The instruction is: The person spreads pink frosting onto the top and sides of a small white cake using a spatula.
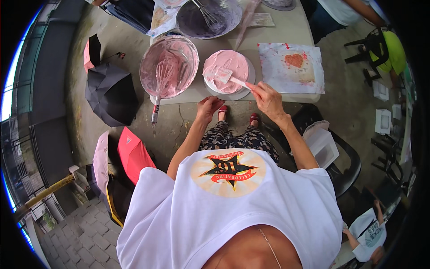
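The right hand (268, 102) gripped a spatula (230, 78), angled leftward onto the pink cake (233, 60) by the table's (286, 27) near edge; the left hand's (208, 109) grip I couldn't tell.

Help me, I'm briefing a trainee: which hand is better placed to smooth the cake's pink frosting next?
Probably the right hand: it grips the spatula, which reaches over the frosted cake. The left hand is near the table edge, with no tool visible.
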A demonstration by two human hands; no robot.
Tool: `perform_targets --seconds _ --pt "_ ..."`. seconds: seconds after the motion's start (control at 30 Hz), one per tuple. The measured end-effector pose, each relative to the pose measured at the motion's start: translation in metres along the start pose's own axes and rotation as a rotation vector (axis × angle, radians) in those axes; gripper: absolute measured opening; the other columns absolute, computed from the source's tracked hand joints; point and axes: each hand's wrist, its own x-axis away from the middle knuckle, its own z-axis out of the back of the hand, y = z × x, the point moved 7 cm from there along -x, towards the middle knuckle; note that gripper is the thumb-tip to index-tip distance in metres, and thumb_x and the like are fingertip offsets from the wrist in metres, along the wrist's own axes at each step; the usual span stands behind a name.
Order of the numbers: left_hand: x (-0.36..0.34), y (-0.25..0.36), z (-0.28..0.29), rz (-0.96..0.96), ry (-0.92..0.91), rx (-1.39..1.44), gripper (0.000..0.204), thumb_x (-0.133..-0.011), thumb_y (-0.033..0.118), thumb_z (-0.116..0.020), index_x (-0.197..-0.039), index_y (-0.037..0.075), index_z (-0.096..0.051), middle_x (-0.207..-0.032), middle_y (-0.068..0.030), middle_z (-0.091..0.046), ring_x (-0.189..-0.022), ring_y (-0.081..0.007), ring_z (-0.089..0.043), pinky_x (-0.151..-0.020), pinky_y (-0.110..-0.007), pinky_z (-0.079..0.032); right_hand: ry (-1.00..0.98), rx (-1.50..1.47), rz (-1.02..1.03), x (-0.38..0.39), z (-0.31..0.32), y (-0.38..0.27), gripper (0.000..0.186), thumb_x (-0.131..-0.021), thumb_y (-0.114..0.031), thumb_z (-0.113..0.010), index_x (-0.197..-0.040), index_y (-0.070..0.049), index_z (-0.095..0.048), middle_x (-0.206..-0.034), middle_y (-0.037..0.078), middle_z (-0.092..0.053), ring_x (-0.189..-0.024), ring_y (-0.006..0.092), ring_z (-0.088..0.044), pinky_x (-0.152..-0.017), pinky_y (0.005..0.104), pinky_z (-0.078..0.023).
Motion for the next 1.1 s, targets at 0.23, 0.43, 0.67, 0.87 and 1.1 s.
perform_targets --seconds 0.23,0.43,0.67,0.87,1.1 --pt "-0.003 -0.001 0.003 -0.004 -0.016 -0.007 0.008 -0.078 0.002 -0.057 -0.084 -0.003 -0.055 -0.082 -0.0158 -0.063 -0.076 -0.0286 -0.065 -0.069 -0.033 -0.057 -0.095 0.033 0.101 0.009 0.016 -0.009 0.029 -0.076 -0.010 -0.061 -0.104 -0.016 -0.063 -0.072 0.003 -0.048 -0.068 0.0194 -0.054 -0.057 0.0311 -0.045" --pt "-0.001 -0.004 0.000 0.021 -0.032 -0.016 0.010 -0.079 0.002 -0.057 -0.086 -0.004 -0.055 -0.084 -0.0163 -0.062 -0.078 -0.0285 -0.065 -0.071 -0.032 -0.057 -0.087 0.146 0.140 0.017 0.040 0.007 0.029 -0.075 -0.008 -0.061 -0.102 -0.018 -0.065 -0.073 0.003 -0.048 -0.073 0.0189 -0.052 -0.062 0.0308 -0.045" --pt "0.000 -0.003 0.001 0.030 -0.002 -0.030 0.011 -0.080 0.003 -0.057 -0.086 -0.006 -0.055 -0.085 -0.0167 -0.062 -0.079 -0.0285 -0.064 -0.074 -0.033 -0.056 -0.053 0.224 0.114 0.019 0.067 0.027 0.029 -0.074 -0.008 -0.061 -0.100 -0.019 -0.066 -0.074 0.003 -0.049 -0.074 0.0198 -0.051 -0.068 0.0313 -0.043" --pt "0.000 0.004 0.002 0.033 -0.005 -0.039 0.012 -0.080 0.003 -0.057 -0.087 -0.007 -0.055 -0.087 -0.0180 -0.062 -0.081 -0.0287 -0.064 -0.076 -0.034 -0.055 0.053 0.242 0.040 0.016 0.086 0.051 0.029 -0.074 -0.005 -0.061 -0.100 -0.016 -0.066 -0.072 0.004 -0.047 -0.072 0.0202 -0.049 -0.067 0.0322 -0.042" --pt "-0.018 -0.004 0.001 0.061 -0.084 -0.054 0.012 -0.083 0.007 -0.054 -0.087 -0.004 -0.057 -0.089 -0.0154 -0.062 -0.084 -0.0264 -0.062 -0.078 -0.033 -0.053 0.249 -0.239 -0.464 0.054 0.084 0.088 0.025 -0.087 -0.006 -0.050 -0.110 -0.008 -0.059 -0.096 0.010 -0.063 -0.086 0.0168 -0.059 -0.076 0.0281 -0.046"
